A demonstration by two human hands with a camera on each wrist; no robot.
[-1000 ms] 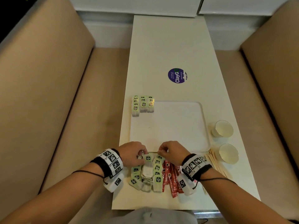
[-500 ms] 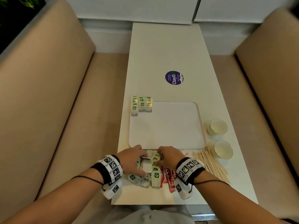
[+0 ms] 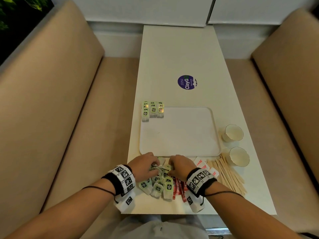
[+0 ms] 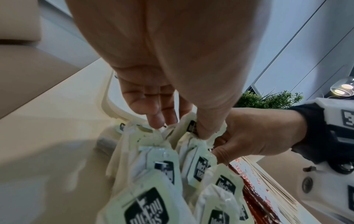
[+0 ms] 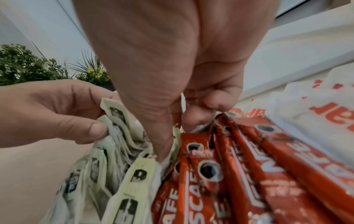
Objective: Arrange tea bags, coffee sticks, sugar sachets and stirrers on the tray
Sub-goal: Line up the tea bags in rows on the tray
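Observation:
A loose heap of pale green tea bags (image 3: 158,186) lies at the table's near edge, just in front of the white tray (image 3: 181,135). My left hand (image 3: 146,167) pinches tea bags (image 4: 159,141) at the heap's far end, thumb and fingers curled on them. My right hand (image 3: 177,165) pinches tea bags (image 5: 145,153) from the other side. Red coffee sticks (image 5: 229,174) lie right of the heap, partly under my right wrist. Sugar sachets (image 3: 202,167) and wooden stirrers (image 3: 227,175) lie further right. Several tea bags (image 3: 152,110) stand in rows at the tray's far left corner.
Two white paper cups (image 3: 233,132) (image 3: 239,156) stand right of the tray. A purple round sticker (image 3: 187,82) marks the table beyond it. Beige bench seats (image 3: 72,128) flank the narrow table on both sides.
Both hands have closed in on the far end of the heap and bunched the tea bags together. The head view has tilted, so the table sits lower in the frame.

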